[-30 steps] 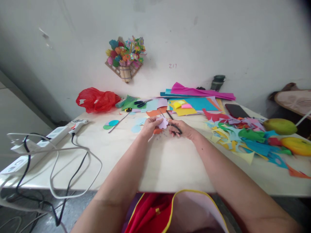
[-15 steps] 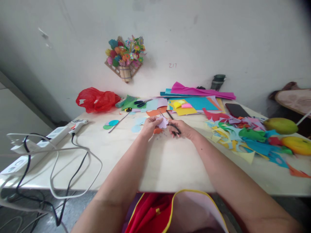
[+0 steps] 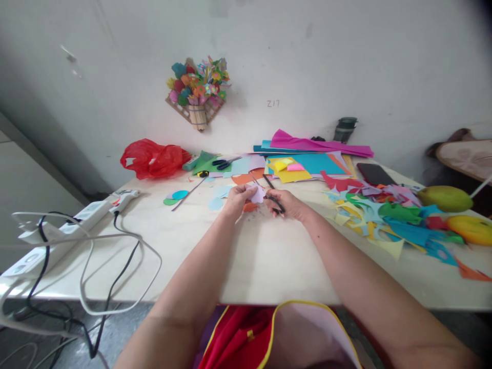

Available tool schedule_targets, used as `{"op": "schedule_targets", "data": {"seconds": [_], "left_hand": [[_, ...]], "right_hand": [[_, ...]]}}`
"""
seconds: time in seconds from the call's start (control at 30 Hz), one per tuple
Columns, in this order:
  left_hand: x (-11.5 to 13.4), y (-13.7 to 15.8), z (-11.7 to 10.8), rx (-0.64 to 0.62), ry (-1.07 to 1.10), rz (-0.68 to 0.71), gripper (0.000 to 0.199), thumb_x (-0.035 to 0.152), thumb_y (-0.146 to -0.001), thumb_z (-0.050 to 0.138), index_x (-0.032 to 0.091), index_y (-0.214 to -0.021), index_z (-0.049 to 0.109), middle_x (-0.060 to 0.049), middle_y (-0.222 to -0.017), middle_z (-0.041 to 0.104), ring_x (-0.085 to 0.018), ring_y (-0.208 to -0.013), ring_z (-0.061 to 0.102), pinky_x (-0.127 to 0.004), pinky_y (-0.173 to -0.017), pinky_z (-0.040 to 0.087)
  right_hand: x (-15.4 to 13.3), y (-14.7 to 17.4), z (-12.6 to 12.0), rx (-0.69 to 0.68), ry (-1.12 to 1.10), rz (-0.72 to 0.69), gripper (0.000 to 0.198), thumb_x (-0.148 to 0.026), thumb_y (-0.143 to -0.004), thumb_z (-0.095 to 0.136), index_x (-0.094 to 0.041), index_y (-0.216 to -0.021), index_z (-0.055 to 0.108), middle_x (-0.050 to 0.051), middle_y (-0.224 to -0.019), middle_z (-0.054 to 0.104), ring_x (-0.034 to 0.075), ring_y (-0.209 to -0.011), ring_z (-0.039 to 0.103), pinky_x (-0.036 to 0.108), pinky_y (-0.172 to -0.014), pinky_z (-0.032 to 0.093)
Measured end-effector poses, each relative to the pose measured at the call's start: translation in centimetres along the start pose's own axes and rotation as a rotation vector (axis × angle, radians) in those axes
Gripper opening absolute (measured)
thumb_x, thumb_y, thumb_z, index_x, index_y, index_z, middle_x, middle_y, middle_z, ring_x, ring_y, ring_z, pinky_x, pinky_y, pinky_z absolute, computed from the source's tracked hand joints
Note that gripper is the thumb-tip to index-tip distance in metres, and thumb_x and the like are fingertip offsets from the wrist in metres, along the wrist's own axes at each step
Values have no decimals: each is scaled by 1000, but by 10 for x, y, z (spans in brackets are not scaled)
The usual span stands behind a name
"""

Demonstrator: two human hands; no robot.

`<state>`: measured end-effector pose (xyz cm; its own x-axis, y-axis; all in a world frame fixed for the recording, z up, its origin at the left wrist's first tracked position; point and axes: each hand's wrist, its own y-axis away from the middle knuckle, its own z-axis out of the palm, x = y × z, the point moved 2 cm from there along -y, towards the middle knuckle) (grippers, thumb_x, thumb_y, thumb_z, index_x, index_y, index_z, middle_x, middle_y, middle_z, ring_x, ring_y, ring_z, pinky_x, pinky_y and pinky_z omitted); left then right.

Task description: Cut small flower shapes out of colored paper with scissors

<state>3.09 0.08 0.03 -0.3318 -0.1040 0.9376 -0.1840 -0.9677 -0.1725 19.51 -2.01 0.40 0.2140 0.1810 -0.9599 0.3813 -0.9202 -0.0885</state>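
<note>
My left hand [image 3: 237, 200] pinches a small lilac piece of paper [image 3: 257, 194] with a scalloped edge, above the middle of the table. Close on its right, my right hand [image 3: 286, 203] is closed round the black handles of a pair of scissors [image 3: 277, 204]. The blades point toward the lilac paper; how far they are apart is too small to tell. An orange paper piece [image 3: 249, 207] lies just under the lilac one. Tiny paper snips [image 3: 251, 217] are scattered on the table below the hands. Light blue paper circles [image 3: 216, 204] rest left of my left hand.
Coloured paper scraps [image 3: 384, 215] cover the table's right side, near a phone [image 3: 374, 174] and two yellowish fruits [image 3: 444, 198]. Paper sheets [image 3: 307, 166] and a second pair of scissors [image 3: 223, 164] lie at the back. A red plastic bag [image 3: 151, 158] and power strips [image 3: 61, 236] with cables stand left.
The scissor handles in my right hand have shifted slightly and sit closer together. My left hand and the lilac paper stay almost in place.
</note>
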Motion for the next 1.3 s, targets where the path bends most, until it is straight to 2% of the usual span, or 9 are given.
{"op": "schedule_targets", "data": {"seconds": [0.47,0.77,1.3], "left_hand": [[0,-2,-1,21,17,2,36,38,-53,82,13,-62,58,-2,-57,63,-10,-50,56,-22,-50,44],[-1,-3,-2,19,18,6,35,37,-56,81,13,-63,58,-2,-58,63,-10,-51,57,-22,-51,44],[1,-2,-2,73,45,-11,37,35,-51,83,13,-61,55,0,-56,61,-11,-50,57,-23,-51,44]], "right_hand": [[-11,3,5,53,-12,26,26,-31,-66,73,-15,-77,57,-4,-47,53,8,-33,48,16,-25,26],[-24,7,11,80,-50,52,26,-30,-63,75,-15,-72,56,-6,-45,50,7,-34,45,18,-27,32],[-9,-1,9,66,-89,16,28,-30,-61,78,-16,-69,56,-6,-45,49,7,-33,44,18,-29,35]]}}
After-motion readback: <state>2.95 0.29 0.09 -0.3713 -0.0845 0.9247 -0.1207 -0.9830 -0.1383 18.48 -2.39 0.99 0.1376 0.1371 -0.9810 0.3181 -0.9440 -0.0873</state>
